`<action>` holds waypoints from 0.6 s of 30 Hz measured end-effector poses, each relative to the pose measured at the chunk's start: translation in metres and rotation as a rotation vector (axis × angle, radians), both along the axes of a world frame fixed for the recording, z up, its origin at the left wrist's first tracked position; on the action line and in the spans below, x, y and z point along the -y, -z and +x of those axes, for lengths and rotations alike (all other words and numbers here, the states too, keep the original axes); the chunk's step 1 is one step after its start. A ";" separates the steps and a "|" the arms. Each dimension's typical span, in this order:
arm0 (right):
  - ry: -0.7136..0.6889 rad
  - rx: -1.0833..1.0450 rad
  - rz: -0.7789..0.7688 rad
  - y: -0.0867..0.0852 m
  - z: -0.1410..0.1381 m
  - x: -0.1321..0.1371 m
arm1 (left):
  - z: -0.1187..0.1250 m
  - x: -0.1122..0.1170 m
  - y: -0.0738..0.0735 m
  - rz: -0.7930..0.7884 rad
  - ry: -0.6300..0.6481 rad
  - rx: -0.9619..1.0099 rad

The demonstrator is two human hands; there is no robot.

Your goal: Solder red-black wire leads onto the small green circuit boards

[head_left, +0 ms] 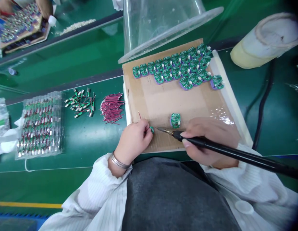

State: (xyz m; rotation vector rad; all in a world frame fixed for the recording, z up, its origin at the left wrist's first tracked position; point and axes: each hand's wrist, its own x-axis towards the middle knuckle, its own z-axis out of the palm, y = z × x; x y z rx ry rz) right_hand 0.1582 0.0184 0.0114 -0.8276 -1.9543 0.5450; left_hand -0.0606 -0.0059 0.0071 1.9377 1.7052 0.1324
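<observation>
Tray of wired parts (39, 125), loose red wires (112, 108) left over. Left hand (133, 141) pinches small circuit board (151, 129); right hand (211, 131) grips soldering iron (211, 146), tip just beside it. Many boards (174, 69) massed on cardboard (149, 96).

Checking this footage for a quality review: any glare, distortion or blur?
Head view: white glare shines on the brown cardboard sheet beside the right hand; wide-angle distortion bends the green workbench mat edges; the right corners darken; the small green circuit board looks sharp, but fine solder detail is soft.
</observation>
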 end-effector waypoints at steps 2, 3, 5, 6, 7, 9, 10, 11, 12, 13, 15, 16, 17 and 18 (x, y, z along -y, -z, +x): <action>-0.038 0.039 0.038 0.000 -0.004 0.002 | 0.000 0.000 0.000 0.008 -0.001 -0.008; -0.050 0.056 0.045 0.001 -0.005 0.002 | 0.000 0.000 0.001 0.011 0.000 -0.014; -0.077 0.075 0.047 0.004 -0.006 0.002 | 0.000 0.000 0.001 0.017 -0.002 -0.021; -0.087 0.069 0.050 0.005 -0.005 0.001 | 0.000 0.000 0.002 0.017 -0.003 -0.018; -0.096 0.055 0.062 0.007 -0.005 0.001 | 0.000 0.000 0.002 0.016 -0.005 -0.011; -0.103 0.037 0.086 0.009 -0.004 0.000 | 0.000 0.000 0.003 0.012 -0.012 0.009; -0.099 0.034 0.093 0.010 -0.004 0.000 | -0.001 0.000 0.003 0.010 -0.017 0.018; -0.093 0.043 0.093 0.010 -0.003 0.000 | -0.001 0.001 0.003 0.008 -0.021 0.025; -0.087 0.057 0.090 0.010 -0.003 0.001 | -0.001 0.001 0.003 0.009 -0.025 0.028; -0.081 0.064 0.090 0.010 -0.003 0.001 | -0.002 0.001 0.003 0.009 -0.028 0.029; -0.076 0.064 0.096 0.010 -0.003 0.002 | -0.001 0.002 0.004 0.008 -0.028 0.030; -0.075 0.064 0.095 0.010 -0.003 0.002 | -0.001 0.002 0.004 0.007 -0.028 0.030; -0.077 0.068 0.089 0.010 -0.002 0.002 | -0.001 0.001 0.005 0.006 -0.028 0.032; -0.080 0.071 0.080 0.011 -0.002 0.002 | 0.000 0.001 0.006 0.006 -0.028 0.034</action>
